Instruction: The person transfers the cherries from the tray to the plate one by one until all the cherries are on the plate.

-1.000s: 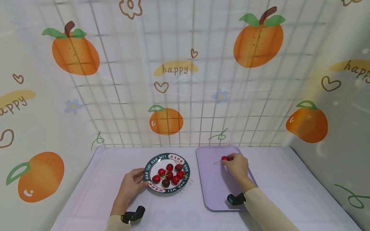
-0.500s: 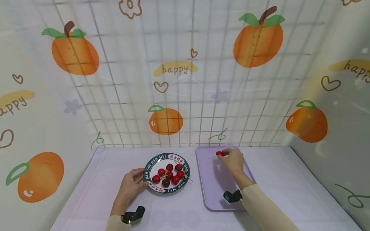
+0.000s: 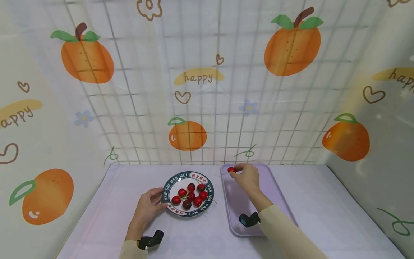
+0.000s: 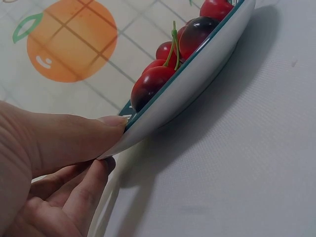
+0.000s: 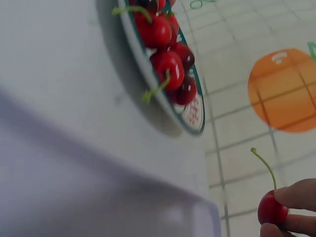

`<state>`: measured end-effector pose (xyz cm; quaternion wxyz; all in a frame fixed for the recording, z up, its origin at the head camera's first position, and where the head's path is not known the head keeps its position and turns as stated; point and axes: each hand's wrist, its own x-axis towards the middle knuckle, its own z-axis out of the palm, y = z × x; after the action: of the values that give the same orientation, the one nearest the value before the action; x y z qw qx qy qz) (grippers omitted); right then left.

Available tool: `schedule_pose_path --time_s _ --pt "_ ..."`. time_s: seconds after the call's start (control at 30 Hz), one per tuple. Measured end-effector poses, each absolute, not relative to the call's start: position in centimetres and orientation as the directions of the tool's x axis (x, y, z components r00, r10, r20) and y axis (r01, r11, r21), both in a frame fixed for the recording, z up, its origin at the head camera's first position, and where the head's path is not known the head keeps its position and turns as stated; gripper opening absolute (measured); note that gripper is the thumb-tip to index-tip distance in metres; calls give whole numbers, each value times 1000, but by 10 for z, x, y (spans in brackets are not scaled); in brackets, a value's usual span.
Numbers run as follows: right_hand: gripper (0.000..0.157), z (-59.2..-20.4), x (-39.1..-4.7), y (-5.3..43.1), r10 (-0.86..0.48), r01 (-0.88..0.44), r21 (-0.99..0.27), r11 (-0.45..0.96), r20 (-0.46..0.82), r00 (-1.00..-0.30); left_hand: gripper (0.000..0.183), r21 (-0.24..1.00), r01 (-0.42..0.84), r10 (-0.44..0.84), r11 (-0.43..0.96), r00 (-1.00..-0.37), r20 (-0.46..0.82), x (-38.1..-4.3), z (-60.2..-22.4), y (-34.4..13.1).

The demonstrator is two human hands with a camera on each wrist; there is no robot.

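Note:
My left hand (image 3: 147, 208) pinches the left rim of a round plate (image 3: 166, 190) with a dark green lettered border. In the left wrist view the thumb lies over the rim and the fingers are below it. Several red and dark cherries (image 3: 191, 196) with green stems sit on the plate. My right hand (image 3: 247, 178) pinches one red cherry (image 5: 272, 209) between thumb and fingers, its stem sticking out. In the head view this hand is over the far left part of a light purple tray (image 3: 237, 223).
The plate and the tray stand side by side on a white tabletop (image 3: 106, 216), a narrow gap between them. Behind rises a white curtain (image 3: 207, 108) printed with oranges and a grid; similar sheets close off both sides.
My right hand has moved left and slightly away from me over the tray, carrying the cherry. The left hand keeps its grip on the plate, which stays put.

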<state>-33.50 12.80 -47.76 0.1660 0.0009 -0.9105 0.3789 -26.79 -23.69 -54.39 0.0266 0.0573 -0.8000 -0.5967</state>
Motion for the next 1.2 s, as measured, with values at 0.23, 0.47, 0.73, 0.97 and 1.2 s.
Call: schedule_pose_path --time_s 0.23,0.47,0.73,0.97,1.2 --pt "26 -473 -336 101 106 -146 -696 703 306 -946 65 959 -53 -109 279 -994 -23 -267 -543 -237" --pt "29 -471 -334 72 83 -145 -690 709 286 -955 66 956 -59 -109 286 -994 -29 -268 -542 -237" --pt "29 -470 -326 38 56 -147 -704 695 256 -965 67 956 -47 -99 290 -995 -19 -269 -542 -238" --pt "29 -469 -319 11 6 -168 -710 684 235 -972 67 953 -73 -120 295 -992 -39 -270 -542 -238" --pt "27 -468 -315 -11 -64 -202 -708 677 217 -974 66 955 -59 -108 291 -994 -28 -271 -543 -240"
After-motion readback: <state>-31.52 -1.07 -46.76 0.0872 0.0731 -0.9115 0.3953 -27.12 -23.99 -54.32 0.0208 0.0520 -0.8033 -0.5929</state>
